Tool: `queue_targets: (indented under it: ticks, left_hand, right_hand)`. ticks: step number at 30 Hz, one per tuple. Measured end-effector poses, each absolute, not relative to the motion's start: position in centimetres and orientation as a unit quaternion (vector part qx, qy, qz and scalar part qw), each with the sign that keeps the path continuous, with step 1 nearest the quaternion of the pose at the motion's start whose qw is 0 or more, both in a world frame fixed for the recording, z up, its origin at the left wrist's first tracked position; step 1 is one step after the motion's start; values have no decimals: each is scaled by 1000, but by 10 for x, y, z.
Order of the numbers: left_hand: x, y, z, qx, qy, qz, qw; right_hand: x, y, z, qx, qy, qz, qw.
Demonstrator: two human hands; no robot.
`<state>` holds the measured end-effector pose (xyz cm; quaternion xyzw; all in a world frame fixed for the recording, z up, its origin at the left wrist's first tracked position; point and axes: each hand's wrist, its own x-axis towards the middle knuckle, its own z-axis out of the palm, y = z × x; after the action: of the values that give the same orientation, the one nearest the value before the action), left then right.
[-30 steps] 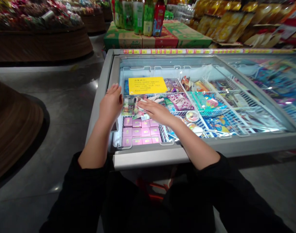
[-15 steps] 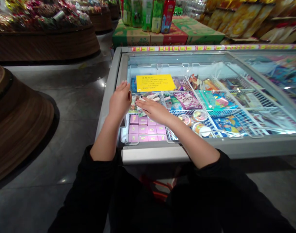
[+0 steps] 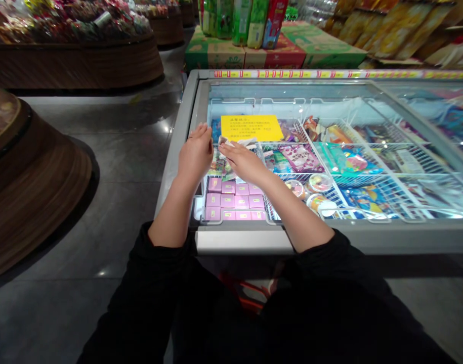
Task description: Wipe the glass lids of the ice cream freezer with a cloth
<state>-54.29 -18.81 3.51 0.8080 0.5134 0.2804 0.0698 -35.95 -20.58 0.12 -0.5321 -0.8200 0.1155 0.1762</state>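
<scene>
White cloth (image 3: 222, 140) is pressed to glass lid (image 3: 277, 92) by flat right hand (image 3: 246, 161); grip of left hand (image 3: 195, 152), portions done and remaining undeterminable.

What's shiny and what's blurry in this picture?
Head view: the freezer glows brightest, with white glints on its glass lid; head view: wrapped goods upper left and yellow bags upper right look blurry; head view: the dark floor has shiny spots.
</scene>
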Motion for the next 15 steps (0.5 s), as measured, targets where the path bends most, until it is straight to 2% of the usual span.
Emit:
queue_targets:
  ticks: [5, 8, 15]
  left_hand:
    - [-545, -183, 28, 813, 494, 301, 65]
    - [-546, -180, 24, 816, 490, 300, 71]
    - [-545, -182, 25, 810, 495, 310, 59]
  right_hand:
    - [-343, -256, 3, -471, -854, 149, 164]
    - [-321, -271, 3, -486, -845, 152, 162]
    - [-327, -227, -6, -547, -812, 109, 172]
